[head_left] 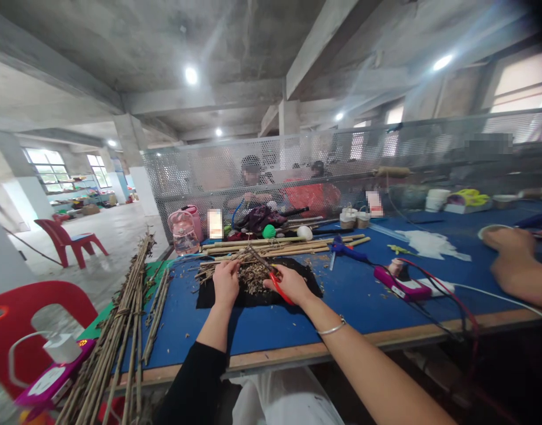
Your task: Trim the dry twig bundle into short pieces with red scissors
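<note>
My right hand (291, 284) is closed round the red handles of a pair of scissors (279, 288); the dark blades point up and left, toward my other hand. With fingers pinched, my left hand (226, 278) grips what looks like a thin dry stalk beside the blade tips, mostly hidden by the fingers. Beneath both hands lies a black cloth (204, 298), with a heap of short chopped stalk pieces (255, 278) on it. More dry twigs (205, 271) lie just left of my left hand.
Long stalks in a bundle (127, 313) lean over the table's left end. Behind the cloth are pale sticks (297, 243). A blue glue gun (350, 252) and a purple power strip (401, 284) with cables lie to the right. Another person's arm (522, 265) rests at far right.
</note>
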A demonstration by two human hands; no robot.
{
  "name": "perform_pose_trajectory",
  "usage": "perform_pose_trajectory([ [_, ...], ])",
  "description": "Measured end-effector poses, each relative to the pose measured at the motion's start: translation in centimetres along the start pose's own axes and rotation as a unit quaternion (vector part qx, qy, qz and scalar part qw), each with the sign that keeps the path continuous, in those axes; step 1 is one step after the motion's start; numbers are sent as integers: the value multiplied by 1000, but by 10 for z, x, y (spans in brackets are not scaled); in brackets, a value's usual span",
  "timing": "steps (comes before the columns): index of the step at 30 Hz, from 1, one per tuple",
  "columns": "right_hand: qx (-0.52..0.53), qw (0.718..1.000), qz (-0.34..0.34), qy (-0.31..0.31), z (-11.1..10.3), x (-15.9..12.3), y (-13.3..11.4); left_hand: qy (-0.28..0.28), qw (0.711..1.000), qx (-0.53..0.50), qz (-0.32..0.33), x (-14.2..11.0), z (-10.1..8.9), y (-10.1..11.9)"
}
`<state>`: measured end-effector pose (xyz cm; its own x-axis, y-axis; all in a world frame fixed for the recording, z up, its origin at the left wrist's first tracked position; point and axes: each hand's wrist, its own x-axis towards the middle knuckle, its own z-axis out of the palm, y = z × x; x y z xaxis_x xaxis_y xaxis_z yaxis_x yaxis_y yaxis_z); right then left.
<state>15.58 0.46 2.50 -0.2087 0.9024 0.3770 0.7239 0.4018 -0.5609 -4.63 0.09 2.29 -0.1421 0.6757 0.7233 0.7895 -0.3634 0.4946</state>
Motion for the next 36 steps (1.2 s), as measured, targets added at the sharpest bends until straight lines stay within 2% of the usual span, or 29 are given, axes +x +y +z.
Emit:
perform_pose_trajectory([
  [5,6,999,-39,5,3,0,-1,-11,1000,5,4,-1,1,0],
  [18,-27,999,-12,-11,-2,-1,-2,-16,1000,10,-2,-1,0,2],
  [21,-35,999,-6,-15,-3,-2,-4,-18,1000,-20,-13,-1,1,3],
  [24,-20,999,-37,-6,-1,-1,-5,-34,994,-101,-32,-3,2,8],
  [28,-13,997,-77,18,3,0,-4,-112,958,-246,-95,-8,4,22],
  [31,-16,994,-98,39,4,0,-4,-177,927,-306,-123,-11,7,31],
  [36,-42,991,-110,58,4,-1,-6,-248,867,-392,-182,-15,14,35],
])
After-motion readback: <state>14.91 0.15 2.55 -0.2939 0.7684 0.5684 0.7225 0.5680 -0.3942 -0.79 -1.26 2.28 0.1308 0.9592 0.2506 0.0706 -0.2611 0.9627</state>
